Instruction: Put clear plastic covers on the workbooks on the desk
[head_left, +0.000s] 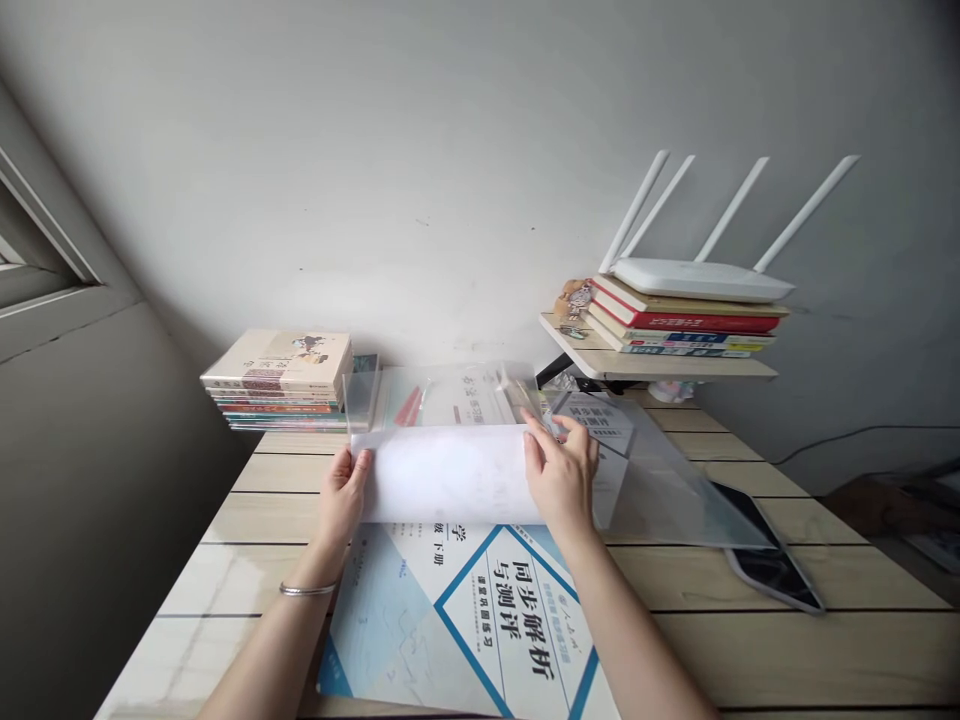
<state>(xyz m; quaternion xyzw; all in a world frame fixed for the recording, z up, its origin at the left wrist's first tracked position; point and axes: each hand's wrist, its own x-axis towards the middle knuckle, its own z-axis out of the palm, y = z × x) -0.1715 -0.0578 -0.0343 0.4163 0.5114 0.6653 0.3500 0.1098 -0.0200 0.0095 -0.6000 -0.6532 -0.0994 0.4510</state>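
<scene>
A white paper sheet [442, 475], curved toward me, is raised between my two hands above a blue-and-white workbook [465, 620]. My left hand [345, 495] is closed on its left edge, thumb in front. At its right edge, my right hand [562, 465] grips with the thumb in front and the index finger stretched along the top. Clear plastic film [367, 400] rises behind the paper, and printed covers show through it. To the right spreads another part of clear plastic [667, 490], over a grey-and-white printed cover [600, 420]. Whether the paper is inside the plastic I cannot tell.
A stack of books [277, 385] stands at the back left. On the right, a small raised shelf [667, 368] carries books [690, 322] under a white router [697, 278]. A phone [780, 560] lies partly beneath the plastic on the slatted table [750, 650].
</scene>
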